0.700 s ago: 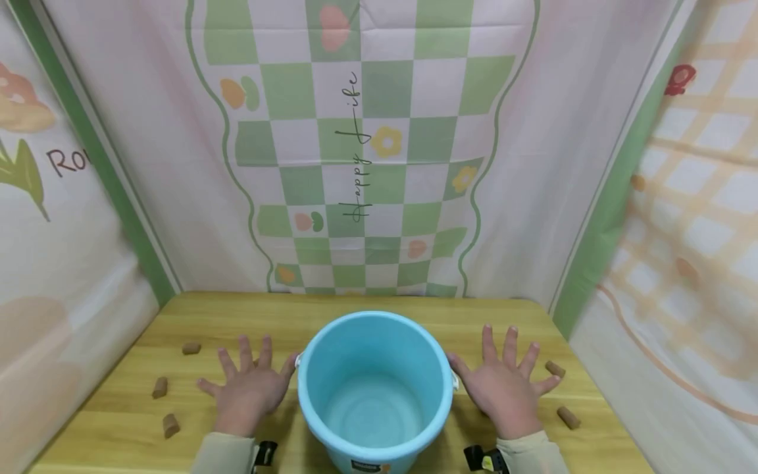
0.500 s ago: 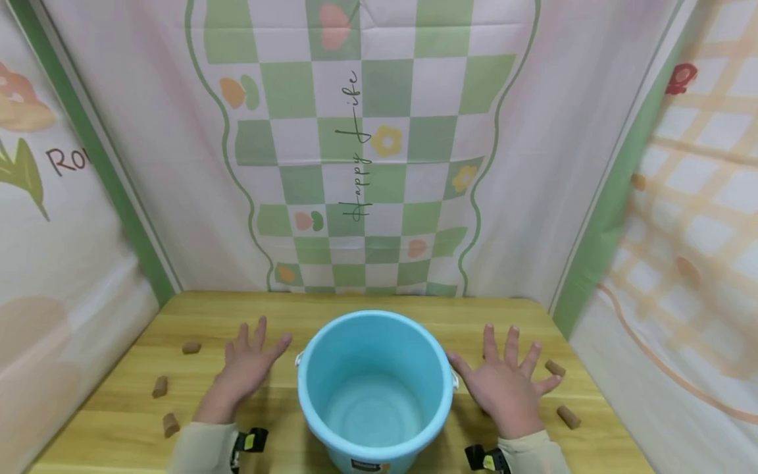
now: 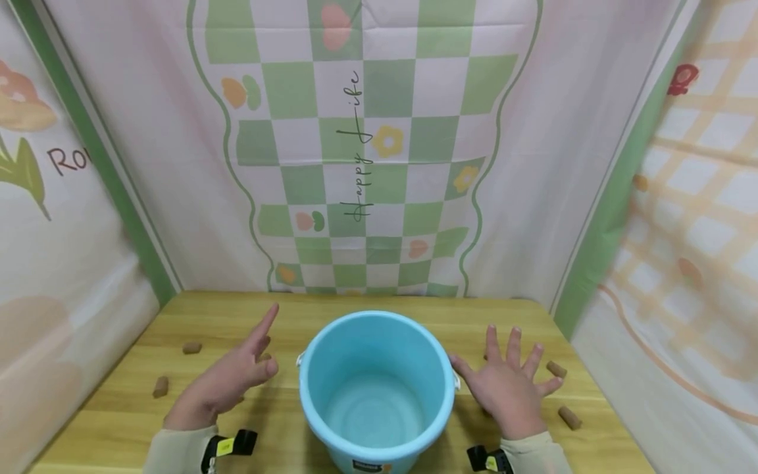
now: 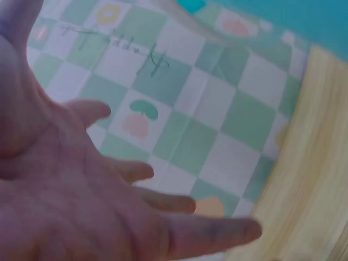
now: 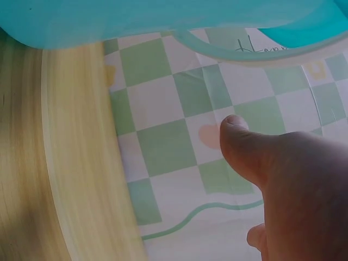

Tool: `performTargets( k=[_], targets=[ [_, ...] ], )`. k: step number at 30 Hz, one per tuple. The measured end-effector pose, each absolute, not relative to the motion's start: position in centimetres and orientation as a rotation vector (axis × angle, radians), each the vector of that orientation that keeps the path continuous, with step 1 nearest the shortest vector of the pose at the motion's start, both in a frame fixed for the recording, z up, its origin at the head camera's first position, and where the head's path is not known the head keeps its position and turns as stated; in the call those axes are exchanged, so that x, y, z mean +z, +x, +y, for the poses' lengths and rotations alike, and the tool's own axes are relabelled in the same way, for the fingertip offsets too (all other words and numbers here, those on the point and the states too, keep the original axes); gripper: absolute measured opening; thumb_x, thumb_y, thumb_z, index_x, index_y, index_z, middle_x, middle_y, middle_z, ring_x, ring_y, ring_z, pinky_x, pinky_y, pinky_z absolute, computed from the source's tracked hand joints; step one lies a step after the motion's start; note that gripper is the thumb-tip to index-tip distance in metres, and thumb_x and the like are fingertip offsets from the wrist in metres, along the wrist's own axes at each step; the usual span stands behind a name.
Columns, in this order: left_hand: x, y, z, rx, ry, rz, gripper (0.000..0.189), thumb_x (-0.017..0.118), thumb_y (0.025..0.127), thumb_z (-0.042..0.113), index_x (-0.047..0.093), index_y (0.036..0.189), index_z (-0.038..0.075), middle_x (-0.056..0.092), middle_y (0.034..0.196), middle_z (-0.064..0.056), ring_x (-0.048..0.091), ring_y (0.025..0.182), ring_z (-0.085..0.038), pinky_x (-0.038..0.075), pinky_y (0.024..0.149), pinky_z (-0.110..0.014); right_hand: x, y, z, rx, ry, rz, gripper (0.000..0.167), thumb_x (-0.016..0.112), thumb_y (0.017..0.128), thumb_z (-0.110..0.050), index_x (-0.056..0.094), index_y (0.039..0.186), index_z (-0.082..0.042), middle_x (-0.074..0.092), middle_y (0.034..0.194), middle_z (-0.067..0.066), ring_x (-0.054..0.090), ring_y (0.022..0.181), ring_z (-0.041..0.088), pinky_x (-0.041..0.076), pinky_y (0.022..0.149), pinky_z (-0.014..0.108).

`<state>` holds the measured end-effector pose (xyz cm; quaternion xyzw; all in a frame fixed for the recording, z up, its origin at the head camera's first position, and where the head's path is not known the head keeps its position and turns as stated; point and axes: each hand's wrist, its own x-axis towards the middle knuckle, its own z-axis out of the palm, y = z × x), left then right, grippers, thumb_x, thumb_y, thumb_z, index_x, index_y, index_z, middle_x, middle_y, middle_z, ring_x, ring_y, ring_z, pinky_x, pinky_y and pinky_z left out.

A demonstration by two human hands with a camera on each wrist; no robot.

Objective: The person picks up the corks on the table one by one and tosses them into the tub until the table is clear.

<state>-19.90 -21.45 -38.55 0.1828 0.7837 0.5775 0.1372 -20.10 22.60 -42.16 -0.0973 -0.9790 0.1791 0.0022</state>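
Observation:
A light-blue bucket (image 3: 379,345) stands upright on the wooden table in the head view, with nothing visible inside it. To its left my left hand (image 3: 231,375) is turned sideways above the table, apart from the bucket. In the left wrist view its fingers (image 4: 212,234) reach out straight and hold nothing. My right hand (image 3: 506,395) spreads its fingers just right of the bucket. Its thumb (image 5: 242,144) lies close to the bucket's rim and handle joint in the head view; whether it touches, I cannot tell.
Small brown cork-like cylinders lie on the table (image 3: 331,303): a back-left one (image 3: 192,347), a nearer left one (image 3: 160,387), and two on the right, one behind (image 3: 556,369) and one in front (image 3: 570,417). A checked cloth (image 3: 379,217) hangs behind.
My left hand has moved left, away from the bucket, and turned from palm-down spread to sideways. It now covers the nearest left cylinder. The right hand and bucket stay where they were.

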Motion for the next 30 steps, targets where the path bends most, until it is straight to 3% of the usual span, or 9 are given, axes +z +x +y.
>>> performTargets(
  k=[4, 9, 17, 24, 30],
  targets=[
    [-38.4, -19.4, -20.5, 1.699, 0.720, 2.176, 0.111, 0.071, 0.081, 0.065, -0.007, 0.157, 0.044, -0.020, 0.162, -0.011, -0.002, 0.143, -0.052, 0.018, 0.101, -0.074, -42.2, -20.1, 22.7, 0.568, -0.306, -3.064, 0.122, 0.028, 0.077, -0.094, 0.005, 0.159, -0.007, -0.025, 0.154, 0.029, -0.043, 0.123, 0.051, -0.029, 0.075, 0.077],
    [-38.7, -19.3, -19.2, 1.714, 0.830, 2.110, 0.118, 0.078, 0.077, 0.060, -0.007, 0.158, 0.041, -0.019, 0.163, -0.005, -0.001, 0.145, -0.048, 0.032, 0.101, -0.065, -42.3, -20.1, 22.6, 0.570, -0.300, -3.064, 0.122, 0.029, 0.077, -0.094, 0.005, 0.160, -0.007, -0.025, 0.155, 0.029, -0.042, 0.124, 0.052, -0.029, 0.075, 0.077],
    [-39.2, -19.6, -18.0, 1.713, 0.958, 1.973, 0.117, 0.079, 0.079, 0.057, -0.003, 0.160, 0.036, -0.002, 0.165, -0.013, 0.015, 0.144, -0.047, 0.044, 0.098, -0.051, -42.3, -20.1, 22.7, 0.581, -0.310, -3.062, 0.124, 0.031, 0.076, -0.094, 0.005, 0.160, -0.007, -0.023, 0.155, 0.029, -0.041, 0.124, 0.052, -0.029, 0.075, 0.077],
    [-39.5, -19.8, -17.6, 1.693, 0.993, 1.941, 0.114, 0.076, 0.079, 0.061, 0.003, 0.161, 0.032, 0.004, 0.165, -0.014, 0.015, 0.144, -0.044, 0.033, 0.106, -0.045, -42.4, -20.1, 22.7, 0.588, -0.325, -3.065, 0.126, 0.032, 0.074, -0.096, 0.005, 0.159, -0.006, -0.022, 0.156, 0.029, -0.041, 0.125, 0.052, -0.028, 0.077, 0.078],
    [-39.4, -19.6, -17.4, 1.711, 0.976, 1.938, 0.115, 0.078, 0.080, 0.055, 0.005, 0.162, 0.021, 0.008, 0.162, -0.023, 0.021, 0.141, -0.048, 0.039, 0.102, -0.044, -42.5, -20.2, 22.8, 0.585, -0.319, -3.063, 0.126, 0.032, 0.075, -0.095, 0.005, 0.159, -0.005, -0.023, 0.155, 0.029, -0.042, 0.124, 0.052, -0.030, 0.075, 0.076]
  ],
)
